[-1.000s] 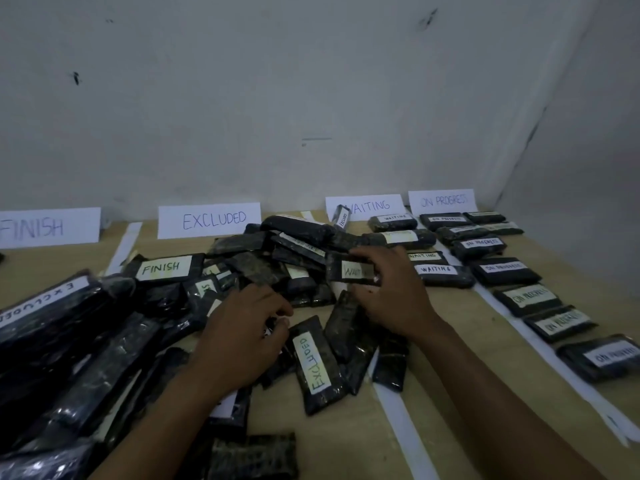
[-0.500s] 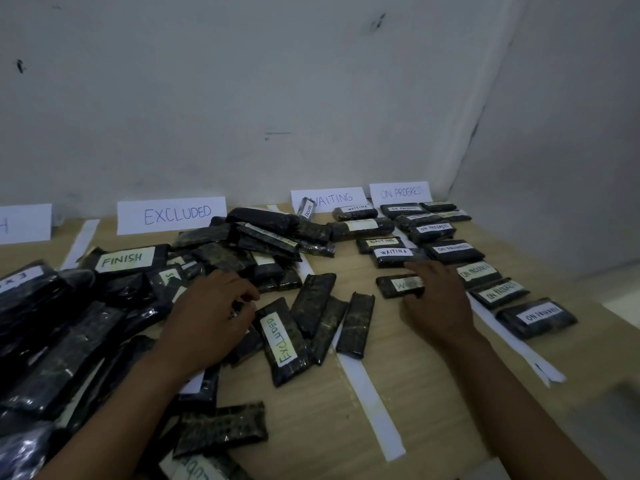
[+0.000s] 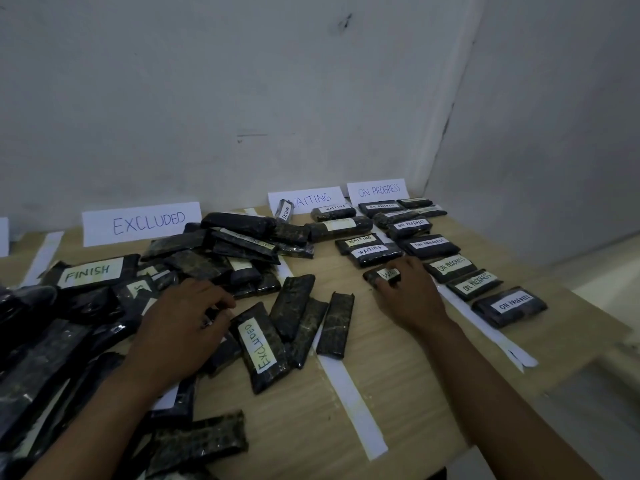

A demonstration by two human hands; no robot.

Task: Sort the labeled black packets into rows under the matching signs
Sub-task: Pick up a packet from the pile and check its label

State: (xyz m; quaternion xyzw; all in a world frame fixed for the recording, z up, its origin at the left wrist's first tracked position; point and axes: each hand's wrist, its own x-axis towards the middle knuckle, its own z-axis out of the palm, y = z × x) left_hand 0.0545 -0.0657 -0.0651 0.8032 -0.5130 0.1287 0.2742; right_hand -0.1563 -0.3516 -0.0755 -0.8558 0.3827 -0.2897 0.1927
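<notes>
Nearest, a face-down packet (image 3: pixel 201 441) lies on the tabletop (image 3: pixel 415 393), closer in than the left hand (image 3: pixel 180 327). That hand rests palm down on the pile (image 3: pixel 69 334) of black packets with its fingers curled onto them; I cannot tell whether it grips one. Just right of its fingertips lies an EXCLUDED packet (image 3: pixel 263 344), label up. Past that lie three blank-side packets (image 3: pixel 308 337) side by side, the rightmost with its near end at a white tape strip (image 3: pixel 349 393).

Across the strip, the right hand (image 3: pixel 408 296) holds a WAITING packet (image 3: pixel 375 274) flat on the tabletop. Its fingers bend over the packet's right end, its thumb sits at the near edge, and it covers half the label. Just beyond this hand the WAITING row (image 3: pixel 374 251) runs back. To its right, past a second strip (image 3: pixel 485 327), runs the ON PROGRESS row (image 3: pixel 464 285).

Beyond the left hand a FINISH packet (image 3: pixel 91 271) tops the pile. Farthest, against the wall (image 3: pixel 242 98), stand the EXCLUDED sign (image 3: pixel 142 223), WAITING sign (image 3: pixel 311 197) and ON PROGRESS sign (image 3: pixel 377 190).
</notes>
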